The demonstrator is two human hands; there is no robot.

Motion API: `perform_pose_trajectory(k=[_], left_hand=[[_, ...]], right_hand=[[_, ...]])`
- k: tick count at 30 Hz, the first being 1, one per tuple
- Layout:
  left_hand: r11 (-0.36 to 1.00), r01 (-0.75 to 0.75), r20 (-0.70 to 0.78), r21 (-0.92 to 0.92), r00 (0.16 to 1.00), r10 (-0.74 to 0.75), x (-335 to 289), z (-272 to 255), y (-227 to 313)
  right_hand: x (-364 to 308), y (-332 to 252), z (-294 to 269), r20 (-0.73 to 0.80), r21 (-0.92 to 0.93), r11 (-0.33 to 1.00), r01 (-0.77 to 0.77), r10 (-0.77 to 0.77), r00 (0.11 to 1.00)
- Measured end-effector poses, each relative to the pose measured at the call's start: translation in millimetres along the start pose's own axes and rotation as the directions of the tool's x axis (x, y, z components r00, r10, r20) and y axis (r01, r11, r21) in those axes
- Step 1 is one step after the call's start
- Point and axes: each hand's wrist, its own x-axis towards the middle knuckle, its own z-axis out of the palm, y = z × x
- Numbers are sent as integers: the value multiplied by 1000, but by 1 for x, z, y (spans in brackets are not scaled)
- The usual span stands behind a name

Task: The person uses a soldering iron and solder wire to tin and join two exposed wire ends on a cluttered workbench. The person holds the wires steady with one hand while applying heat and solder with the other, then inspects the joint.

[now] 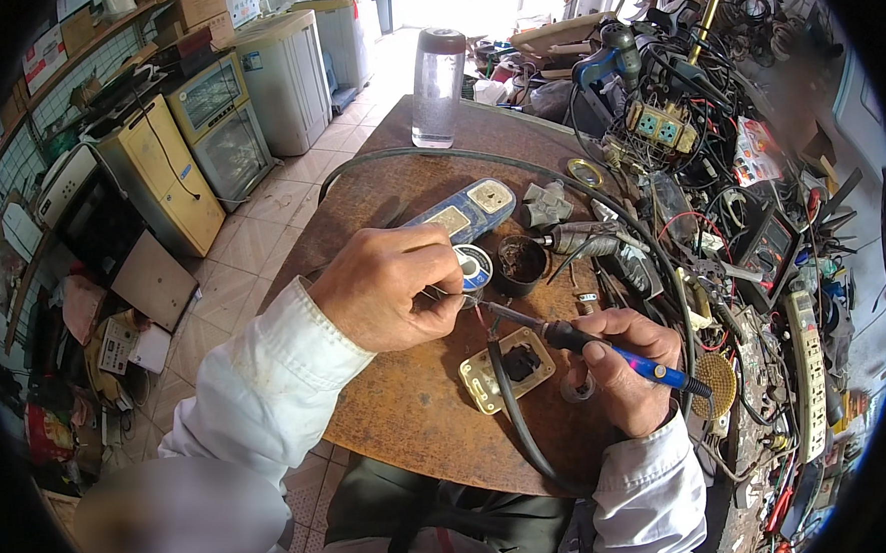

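My right hand (633, 372) grips a blue soldering iron (669, 376) like a pen, its tip pointing left. Close to that tip, my left hand (388, 284) pinches a thin wire between thumb and forefinger; the fingers partly hide it. The stripped end of a thick black cable (511, 398), with a reddish wire showing, rises to the iron's tip. Whether tip and wires touch, I cannot tell. Beneath lies an open cream plastic housing (480, 380) with a dark inside. A blue and white spool (475, 265) and a round dark tin (520, 262) sit just beyond my hands.
A long blue device (489, 199) and a clear bottle (439, 96) stand farther back on the wooden table (390, 409). Tangled cables, a multimeter (766, 255), a power strip (807, 373) and a blue power tool (607, 63) crowd the right side. Old appliances (282, 80) line the left.
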Motion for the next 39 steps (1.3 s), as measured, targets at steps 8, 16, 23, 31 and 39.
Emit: perform_pose_trajectory(k=[8,16,23,31,39], left_hand=[[1000,-26,-15,-14,1000,26,0,2,-1],[1000,-6,11,-16,1000,6,0,2,-1],[1000,-13,11,5,1000,13,0,2,-1],[1000,-22,4,3,1000,22,0,3,-2],[998,46,19,37,999,-47,2,0,5]], right_hand=[[0,-2,1,-18,-14,1000,14,-14,1000],[0,-2,1,-13,-17,1000,11,-11,1000],[0,1,-1,-34,-43,999,6,-8,999],[0,0,-1,-36,-60,998,-4,2,999],[0,2,-2,-34,-63,998,19,-21,999]])
